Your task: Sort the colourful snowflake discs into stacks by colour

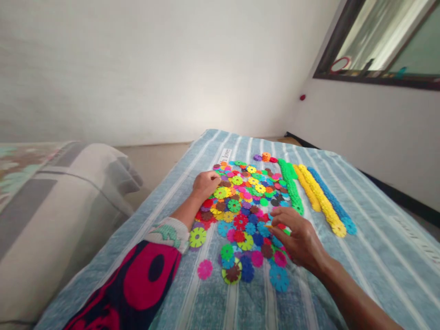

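A pile of colourful plastic snowflake discs (pixel 240 222), notched around their rims, is spread over the striped cloth. At the pile's left edge is my left hand (pixel 206 183), its fingers drawn together by the discs; what they hold, if anything, I cannot make out. Over the right side of the pile, my right hand (pixel 299 236) pinches a small yellow snowflake disc (pixel 268 226), seen edge-on, between thumb and fingertips. Beyond this hand lie a green row of joined discs (pixel 290 185), yellow rows (pixel 321 201) and a blue row (pixel 333 201).
Small purple (pixel 257 157), orange (pixel 266 156) and red (pixel 273 160) disc stacks sit at the pile's far end. The blue striped cloth (pixel 371 256) covers the surface. A draped grey-and-white fabric (pixel 79 197) stands at left. White wall (pixel 154 68) behind; a window (pixel 385 41) at upper right.
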